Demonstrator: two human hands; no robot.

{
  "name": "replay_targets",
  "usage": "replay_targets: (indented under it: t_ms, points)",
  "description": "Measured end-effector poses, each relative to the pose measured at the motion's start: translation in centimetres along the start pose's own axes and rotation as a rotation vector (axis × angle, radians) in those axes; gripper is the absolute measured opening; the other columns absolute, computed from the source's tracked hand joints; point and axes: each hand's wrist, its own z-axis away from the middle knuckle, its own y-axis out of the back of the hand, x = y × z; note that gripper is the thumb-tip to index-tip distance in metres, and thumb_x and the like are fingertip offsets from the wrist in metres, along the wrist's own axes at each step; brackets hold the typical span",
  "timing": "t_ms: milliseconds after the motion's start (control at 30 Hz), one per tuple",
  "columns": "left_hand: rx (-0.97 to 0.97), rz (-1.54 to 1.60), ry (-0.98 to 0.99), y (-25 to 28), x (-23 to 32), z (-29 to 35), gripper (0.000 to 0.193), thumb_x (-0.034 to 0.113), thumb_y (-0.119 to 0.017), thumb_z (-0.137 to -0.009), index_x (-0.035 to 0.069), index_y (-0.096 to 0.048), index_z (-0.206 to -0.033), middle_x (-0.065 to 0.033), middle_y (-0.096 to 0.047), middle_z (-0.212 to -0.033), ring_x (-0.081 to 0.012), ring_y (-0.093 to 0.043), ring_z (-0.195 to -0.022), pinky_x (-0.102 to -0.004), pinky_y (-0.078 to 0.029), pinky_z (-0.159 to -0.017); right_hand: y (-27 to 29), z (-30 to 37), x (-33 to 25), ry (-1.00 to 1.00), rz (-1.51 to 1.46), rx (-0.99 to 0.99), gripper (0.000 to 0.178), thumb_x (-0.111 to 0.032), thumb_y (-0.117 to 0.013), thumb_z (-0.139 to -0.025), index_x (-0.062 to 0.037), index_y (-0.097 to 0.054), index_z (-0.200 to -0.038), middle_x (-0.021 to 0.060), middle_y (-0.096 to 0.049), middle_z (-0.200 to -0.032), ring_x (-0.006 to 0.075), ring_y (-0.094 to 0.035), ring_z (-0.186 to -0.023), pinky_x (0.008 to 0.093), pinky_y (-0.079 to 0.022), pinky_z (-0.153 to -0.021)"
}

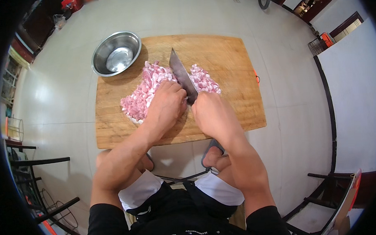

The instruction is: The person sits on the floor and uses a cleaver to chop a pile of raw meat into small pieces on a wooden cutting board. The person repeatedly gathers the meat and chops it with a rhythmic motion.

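Observation:
My right hand is closed around the handle of a cleaver, whose broad dark blade points away from me. The blade stands between two parts of a heap of chopped pink meat. The larger pile of meat lies to the left, a smaller pile to the right. My left hand rests on the near right side of the larger pile, close beside the blade, with its fingers curled down; what they press on is hidden. Everything lies on a wooden cutting board.
A shiny metal bowl stands on the board's far left corner, partly past its edge. Tiled floor surrounds the board. Black metal frames are at the lower left, and a white wall runs along the right.

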Motion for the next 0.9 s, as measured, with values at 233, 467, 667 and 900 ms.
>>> replay_targets:
  t_ms: [233, 467, 667, 900]
  points:
    - [-0.022, 0.015, -0.009, 0.1, 0.0, -0.3, 0.016, 0.007, -0.079, -0.080, 0.003, -0.071, -0.093, -0.0161, -0.069, -0.101, -0.0388, -0.065, -0.105, -0.0491, -0.053, -0.098, -1.0, -3.1, 2.0, -0.191, -0.173, -0.002, 0.031, -0.016, -0.061, -0.102, 0.0116, -0.075, -0.095, 0.0325, -0.078, -0.094, 0.0455, -0.081, -0.092, 0.0544, -0.065, -0.083]
    - [-0.026, 0.000, -0.032, 0.3, 0.0, -0.2, 0.013, 0.006, -0.079, -0.080, 0.004, -0.070, -0.089, -0.0149, -0.069, -0.095, -0.0386, -0.067, -0.102, -0.0484, -0.055, -0.097, -0.3, -4.3, 7.3, -0.282, -0.720, -0.035, 0.030, -0.017, -0.058, -0.102, 0.0062, -0.068, -0.086, 0.0147, -0.073, -0.069, 0.0219, -0.070, -0.052, 0.0403, -0.054, -0.052]
    - [-0.044, 0.042, -0.052, 1.1, -0.5, 0.0, 0.019, 0.013, -0.084, -0.085, 0.003, -0.074, -0.098, -0.0159, -0.071, -0.103, -0.0386, -0.067, -0.106, -0.0472, -0.055, -0.098, 1.8, -2.6, 6.9, -0.262, -0.716, 0.068, 0.031, -0.020, -0.059, -0.104, 0.0036, -0.064, -0.085, 0.0108, -0.069, -0.067, 0.0203, -0.068, -0.050, 0.0410, -0.053, -0.054]
    - [0.201, -0.067, 0.089, 0.3, -0.5, -0.9, 0.028, 0.024, -0.083, -0.092, 0.002, -0.074, -0.109, -0.0177, -0.073, -0.111, -0.0370, -0.067, -0.110, -0.0509, -0.051, -0.108, 2.3, 2.6, 4.2, -0.143, -0.268, 0.213, 0.034, -0.024, -0.063, -0.106, 0.0066, -0.070, -0.094, 0.0292, -0.073, -0.080, 0.0472, -0.075, -0.076, 0.0560, -0.059, -0.072]
